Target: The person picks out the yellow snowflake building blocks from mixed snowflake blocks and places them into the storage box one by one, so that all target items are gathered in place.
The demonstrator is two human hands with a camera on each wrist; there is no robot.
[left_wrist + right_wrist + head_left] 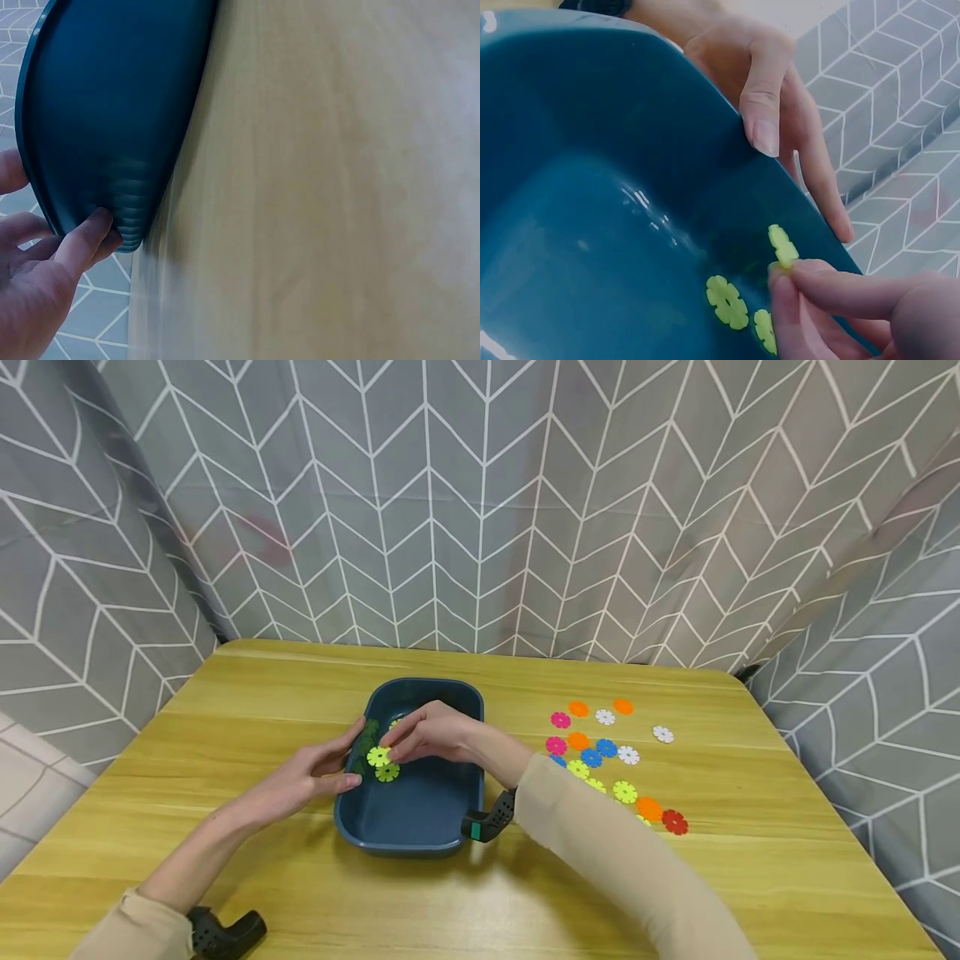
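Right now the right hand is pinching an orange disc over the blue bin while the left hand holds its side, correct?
No: the disc is yellow-green, as the right wrist view shows. The right hand pinches it over the blue bin; the left hand holds its side.

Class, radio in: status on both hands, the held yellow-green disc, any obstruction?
Right hand pinches yellow-green disc over the tub. Left hand grips tub's left side. No obstruction visible.
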